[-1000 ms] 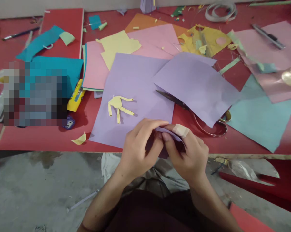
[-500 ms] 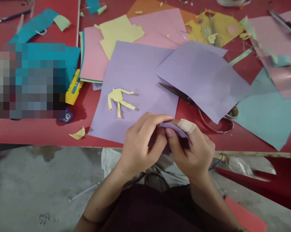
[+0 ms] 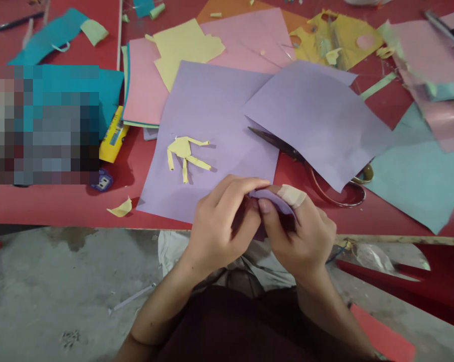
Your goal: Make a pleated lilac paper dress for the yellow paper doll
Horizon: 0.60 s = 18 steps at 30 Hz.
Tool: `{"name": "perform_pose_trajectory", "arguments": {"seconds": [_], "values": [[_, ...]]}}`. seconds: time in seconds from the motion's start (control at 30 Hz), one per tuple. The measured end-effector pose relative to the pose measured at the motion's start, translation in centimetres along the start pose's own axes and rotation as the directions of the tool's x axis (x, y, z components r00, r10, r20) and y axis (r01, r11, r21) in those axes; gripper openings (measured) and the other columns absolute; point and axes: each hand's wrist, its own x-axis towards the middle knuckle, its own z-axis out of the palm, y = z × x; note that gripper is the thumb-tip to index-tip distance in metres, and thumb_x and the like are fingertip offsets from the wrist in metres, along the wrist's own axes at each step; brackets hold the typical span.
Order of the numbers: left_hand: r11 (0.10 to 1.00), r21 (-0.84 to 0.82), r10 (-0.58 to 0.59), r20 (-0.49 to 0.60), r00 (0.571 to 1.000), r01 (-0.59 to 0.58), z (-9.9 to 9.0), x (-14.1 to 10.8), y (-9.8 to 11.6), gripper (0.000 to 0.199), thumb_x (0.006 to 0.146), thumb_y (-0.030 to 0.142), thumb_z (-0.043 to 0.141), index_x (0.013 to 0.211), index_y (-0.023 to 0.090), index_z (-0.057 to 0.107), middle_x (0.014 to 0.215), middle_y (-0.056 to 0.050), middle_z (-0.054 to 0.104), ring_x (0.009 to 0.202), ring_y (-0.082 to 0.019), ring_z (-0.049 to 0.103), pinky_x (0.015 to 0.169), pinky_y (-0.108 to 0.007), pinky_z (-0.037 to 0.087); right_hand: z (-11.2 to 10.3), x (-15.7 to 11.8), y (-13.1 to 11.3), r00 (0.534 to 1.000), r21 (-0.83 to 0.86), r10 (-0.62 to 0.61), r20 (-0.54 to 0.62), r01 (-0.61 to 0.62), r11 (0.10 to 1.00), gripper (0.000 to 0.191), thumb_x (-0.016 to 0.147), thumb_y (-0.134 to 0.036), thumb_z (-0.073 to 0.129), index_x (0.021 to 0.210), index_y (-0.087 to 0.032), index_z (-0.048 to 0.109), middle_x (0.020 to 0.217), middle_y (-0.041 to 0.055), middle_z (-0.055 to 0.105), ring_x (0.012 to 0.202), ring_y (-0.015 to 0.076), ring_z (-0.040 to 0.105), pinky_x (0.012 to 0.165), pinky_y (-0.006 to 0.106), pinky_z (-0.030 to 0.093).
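Observation:
Between my two hands, at the table's front edge, is a small purple paper piece (image 3: pixel 275 199), partly hidden by fingers. My left hand (image 3: pixel 227 221) pinches its left end. My right hand (image 3: pixel 300 231), with a pale bandage on one finger, grips it between thumb and forefinger. Just beyond lies a large purple sheet (image 3: pixel 219 105), bearing a yellow paper figure (image 3: pixel 181 148) with thin rolled limbs. Scissors (image 3: pixel 310 171) lie right of it, partly under another purple sheet (image 3: pixel 317 115).
Pink sheets (image 3: pixel 146 85), yellow scraps (image 3: pixel 189 45) and a cut yellow piece (image 3: pixel 348 40) lie at the back. A light blue sheet (image 3: pixel 423 176) and a cutter knife (image 3: pixel 446 30) are on the right. At left are a yellow box (image 3: pixel 114 136) and a purple trinket (image 3: pixel 102 179).
The view has shifted very slightly. Both hands keep the same hold on the small purple piece, and the things on the table lie as before.

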Motion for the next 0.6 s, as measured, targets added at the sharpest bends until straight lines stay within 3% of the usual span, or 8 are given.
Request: {"name": "perform_pose_trajectory", "arguments": {"seconds": [0.6], "values": [[1.000, 0.003, -0.014, 0.005, 1.000, 0.014, -0.02, -0.01, 0.10, 0.030, 0.090, 0.006, 0.053, 0.115, 0.021, 0.060, 0.102, -0.002, 0.068, 0.092, -0.013, 0.063, 0.083, -0.026, 0.054, 0.00, -0.25, -0.04, 0.999, -0.024, 0.050, -0.002, -0.050, 0.998, 0.013, 0.094, -0.028, 0.061, 0.105, -0.024, 0.066, 0.089, 0.0008, 0.076, 0.071, 0.0153, 0.070, 0.067, 0.027, 0.056]]}}
